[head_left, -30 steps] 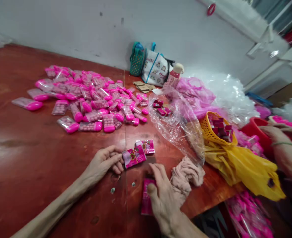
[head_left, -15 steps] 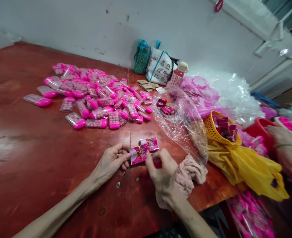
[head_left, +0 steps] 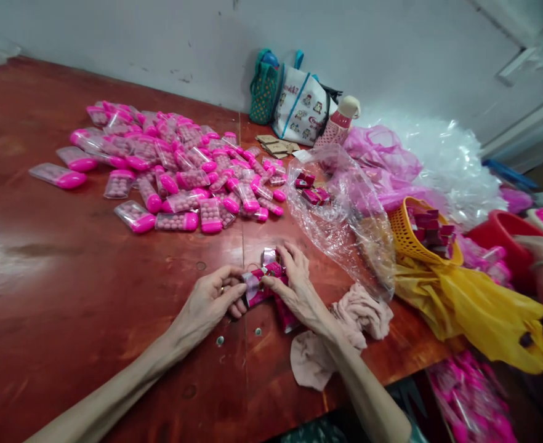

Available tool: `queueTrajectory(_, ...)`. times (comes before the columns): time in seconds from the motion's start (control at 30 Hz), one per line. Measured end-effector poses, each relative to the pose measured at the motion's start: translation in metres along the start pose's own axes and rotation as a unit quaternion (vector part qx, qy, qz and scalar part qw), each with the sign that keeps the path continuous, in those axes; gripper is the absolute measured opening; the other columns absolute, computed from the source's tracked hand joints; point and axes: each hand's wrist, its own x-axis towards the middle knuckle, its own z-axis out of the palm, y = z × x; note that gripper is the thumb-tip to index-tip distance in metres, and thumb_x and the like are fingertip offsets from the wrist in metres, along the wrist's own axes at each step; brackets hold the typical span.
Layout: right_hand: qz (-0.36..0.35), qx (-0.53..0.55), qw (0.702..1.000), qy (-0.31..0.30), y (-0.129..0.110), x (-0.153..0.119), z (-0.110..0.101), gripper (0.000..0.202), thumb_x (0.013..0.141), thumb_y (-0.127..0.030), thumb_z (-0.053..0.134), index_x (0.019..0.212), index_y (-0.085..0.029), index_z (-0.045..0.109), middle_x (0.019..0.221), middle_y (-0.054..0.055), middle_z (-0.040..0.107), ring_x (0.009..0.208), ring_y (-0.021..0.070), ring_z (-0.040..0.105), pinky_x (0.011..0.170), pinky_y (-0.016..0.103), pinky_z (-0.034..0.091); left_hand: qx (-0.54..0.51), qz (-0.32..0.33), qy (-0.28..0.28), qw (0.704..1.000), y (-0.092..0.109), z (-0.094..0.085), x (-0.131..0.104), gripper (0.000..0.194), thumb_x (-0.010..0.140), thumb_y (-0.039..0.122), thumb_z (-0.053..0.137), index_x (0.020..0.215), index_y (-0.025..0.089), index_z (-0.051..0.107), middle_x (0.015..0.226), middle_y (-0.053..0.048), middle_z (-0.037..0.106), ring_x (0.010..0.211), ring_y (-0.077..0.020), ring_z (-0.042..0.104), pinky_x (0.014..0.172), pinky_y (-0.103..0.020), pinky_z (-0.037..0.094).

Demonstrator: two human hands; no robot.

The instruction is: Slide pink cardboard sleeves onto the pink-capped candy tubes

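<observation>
Packet (head_left: 255, 288), magenta, sat low over bench (head_left: 114, 301), in front of pink-capped containers (head_left: 181, 161) | left hand (head_left: 216, 296) pinched its left end | right hand (head_left: 298, 284) curled over opposite end, grip could not be determined

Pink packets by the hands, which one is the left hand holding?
The middle packet, its left end in the left hand; another packet lies just behind it, a third packet partly under the right hand.

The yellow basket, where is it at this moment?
In the head view, the yellow basket is toward the right, between the clear plastic bag and the red bucket, with the yellow plastic bag just below it in the picture.
</observation>
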Motion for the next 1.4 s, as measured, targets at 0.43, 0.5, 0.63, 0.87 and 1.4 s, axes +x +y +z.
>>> queueTrajectory(0.43, 0.178, -0.017, 0.98, 0.083, -0.025, -0.054, -0.008, 0.032, 0.066, -0.04, 0.069, 0.089, -0.021, 0.058, 0.085, 0.004, 0.056, 0.083, 0.024, 0.053, 0.073, 0.038, 0.044, 0.076, 0.021, 0.063, 0.995, -0.003, 0.01, -0.004, 0.018, 0.074, 0.034, 0.059, 0.082, 0.019, 0.05, 0.051, 0.006, 0.054, 0.045, -0.0102, 0.05, 0.045, -0.021, 0.042)
queueTrajectory(0.5, 0.183, 0.023, 0.979, 0.089, -0.028, -0.056, -0.005, 0.026, 0.068, -0.035, 0.068, 0.087, -0.021, 0.057, 0.083, 0.003, 0.058, 0.08, 0.0215, 0.054, 0.07, 0.034, 0.044, 0.097, 0.037, 0.075, 0.992, -0.002, 0.012, -0.004, 0.017, 0.074, 0.033, 0.059, 0.081, 0.019, 0.051, 0.052, 0.006, 0.053, 0.046, -0.0098, 0.049, 0.046, -0.021, 0.04)
queueTrajectory(0.63, 0.188, 0.16, 0.963, 0.107, -0.024, -0.056, -0.003, 0.024, 0.073, -0.029, 0.063, 0.093, -0.02, 0.057, 0.087, 0.002, 0.062, 0.079, 0.0184, 0.057, 0.069, 0.028, 0.044, 0.151, 0.093, 0.099, 0.979, 0.0, 0.013, -0.007, 0.016, 0.073, 0.032, 0.06, 0.079, 0.019, 0.053, 0.06, 0.005, 0.053, 0.051, -0.0095, 0.049, 0.046, -0.02, 0.037)
queueTrajectory(0.87, 0.175, 0.333, 0.922, 0.096, -0.004, -0.057, -0.008, 0.017, 0.084, -0.029, 0.046, 0.085, -0.016, 0.057, 0.078, 0.002, 0.063, 0.072, 0.0161, 0.06, 0.062, 0.025, 0.046, 0.389, 0.217, 0.039, 0.894, 0.02, 0.018, 0.0, 0.021, 0.079, 0.028, 0.051, 0.097, 0.018, 0.051, 0.09, -0.006, 0.059, 0.081, -0.0201, 0.056, 0.07, -0.032, 0.045)
queueTrajectory(1.4, 0.112, 0.125, 0.978, 0.124, -0.028, -0.09, 0.005, 0.019, 0.076, -0.017, 0.058, 0.092, -0.02, 0.048, 0.083, 0.002, 0.056, 0.074, 0.0175, 0.055, 0.065, 0.029, 0.047, 0.508, 0.238, -0.056, 0.826, 0.042, 0.046, 0.052, 0.043, 0.064, 0.019, 0.061, 0.103, 0.017, 0.046, 0.094, -0.005, 0.045, 0.078, -0.0204, 0.05, 0.068, -0.033, 0.041)
